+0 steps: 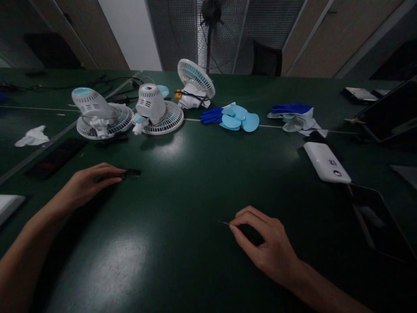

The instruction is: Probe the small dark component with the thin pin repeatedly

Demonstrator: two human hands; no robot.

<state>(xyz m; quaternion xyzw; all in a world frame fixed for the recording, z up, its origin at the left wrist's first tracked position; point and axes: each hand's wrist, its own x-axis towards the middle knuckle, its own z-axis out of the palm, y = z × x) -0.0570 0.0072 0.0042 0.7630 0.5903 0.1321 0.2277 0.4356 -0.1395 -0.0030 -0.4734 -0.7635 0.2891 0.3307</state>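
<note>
Green and glossy, the tabletop could easily hide small parts. Toward 9 o'clock, the dark piece might skid out of sight if nudged, since it nearly matches the surface. At 10 o'clock, the middle fan, grille down, might tip if a sleeve or wrist catches it. Toward 5 o'clock, the thin rod might drop or twist if its narrow pinch loosens.

At 9 o'clock, the left hand is almost closed, thumb and fingers a small gap apart, their tips at the near end of the dark piece; whether they grip or merely touch it, I cannot tell. At 5 o'clock, the right hand pinches the thin rod between thumb and forefinger, tip pointing toward 9 o'clock.
</note>
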